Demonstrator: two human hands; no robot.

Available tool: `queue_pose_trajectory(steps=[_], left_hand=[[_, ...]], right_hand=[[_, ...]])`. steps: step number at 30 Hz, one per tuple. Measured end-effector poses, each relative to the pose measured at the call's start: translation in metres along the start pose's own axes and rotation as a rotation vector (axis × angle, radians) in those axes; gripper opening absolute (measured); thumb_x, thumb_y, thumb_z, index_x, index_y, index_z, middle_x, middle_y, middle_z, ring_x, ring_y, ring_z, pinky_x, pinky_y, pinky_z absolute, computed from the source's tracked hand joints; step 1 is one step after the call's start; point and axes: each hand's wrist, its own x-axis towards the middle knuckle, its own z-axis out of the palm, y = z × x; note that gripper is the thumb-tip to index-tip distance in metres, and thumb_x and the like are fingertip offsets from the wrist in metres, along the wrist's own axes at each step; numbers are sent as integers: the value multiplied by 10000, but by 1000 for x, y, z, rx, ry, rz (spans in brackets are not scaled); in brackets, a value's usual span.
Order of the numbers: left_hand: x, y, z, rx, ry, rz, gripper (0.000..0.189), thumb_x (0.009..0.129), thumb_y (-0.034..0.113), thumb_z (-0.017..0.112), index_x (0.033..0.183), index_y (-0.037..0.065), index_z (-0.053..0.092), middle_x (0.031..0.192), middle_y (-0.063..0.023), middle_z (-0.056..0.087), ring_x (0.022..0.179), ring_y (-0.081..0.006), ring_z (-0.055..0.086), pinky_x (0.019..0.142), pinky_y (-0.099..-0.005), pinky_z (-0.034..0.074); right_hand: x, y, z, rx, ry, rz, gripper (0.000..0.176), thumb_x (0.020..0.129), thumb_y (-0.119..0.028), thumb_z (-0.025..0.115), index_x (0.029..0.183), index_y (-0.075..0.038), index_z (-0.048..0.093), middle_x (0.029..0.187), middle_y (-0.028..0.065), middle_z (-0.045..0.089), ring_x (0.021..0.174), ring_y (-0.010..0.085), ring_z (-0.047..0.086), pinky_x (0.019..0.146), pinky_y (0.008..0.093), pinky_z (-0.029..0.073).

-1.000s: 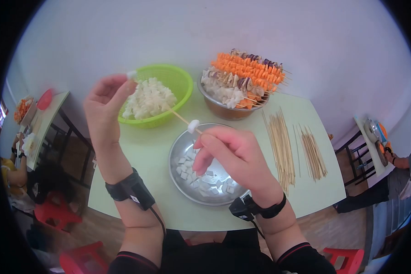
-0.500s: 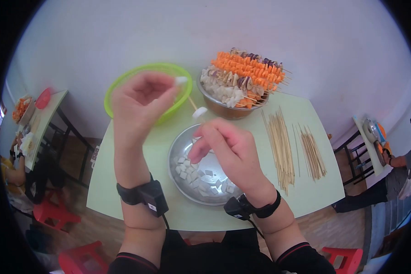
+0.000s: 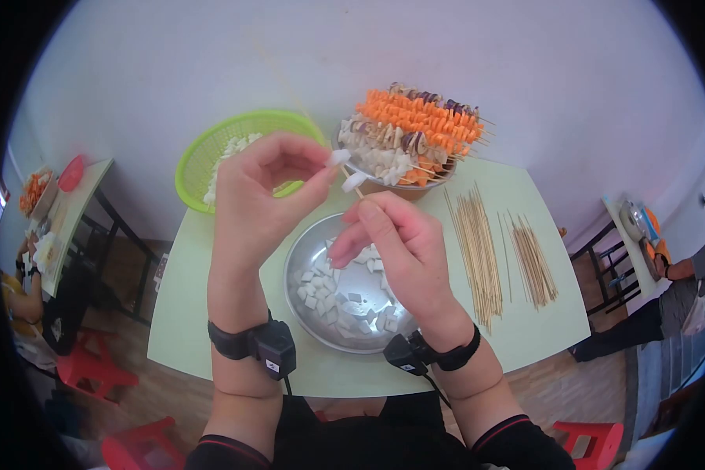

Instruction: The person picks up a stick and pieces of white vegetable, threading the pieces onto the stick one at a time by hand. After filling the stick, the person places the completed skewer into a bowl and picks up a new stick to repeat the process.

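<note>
My left hand [image 3: 270, 184] pinches a small white piece [image 3: 338, 157] between thumb and fingertips, beside a thin wooden skewer. My right hand [image 3: 392, 235] is closed on that skewer [image 3: 348, 171], which slants up and left and carries another white piece [image 3: 354, 182]. Below my hands, a round metal bowl [image 3: 299, 315] holds diamond-shaped white pieces [image 3: 321, 294]. Behind my left hand, a green basket [image 3: 192, 168] contains more white pieces [image 3: 229, 154].
A metal bowl [image 3: 395, 190] at the back holds loaded orange, white and purple skewers [image 3: 423, 117]. Two bundles of bare skewers [image 3: 478, 254] lie on the right. Other people sit or stand at side tables [image 3: 78, 211]; red stools [image 3: 94, 368] are on the floor.
My left hand has moved right and slightly down, bringing its white piece to the skewer near the other piece. It now covers less of the green basket.
</note>
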Motion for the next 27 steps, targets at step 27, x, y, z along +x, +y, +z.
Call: queue_pose_trajectory(steps=[27], left_hand=[[-9, -3, -3, 99, -478, 111, 225, 775, 37, 691, 986, -13, 634, 873, -43, 655, 809, -104, 623, 754, -238, 502]], right_hand=[[-60, -1, -18, -159, 121, 176, 277, 975, -197, 422, 988, 52, 541, 714, 109, 626, 636, 142, 617, 612, 239, 501]])
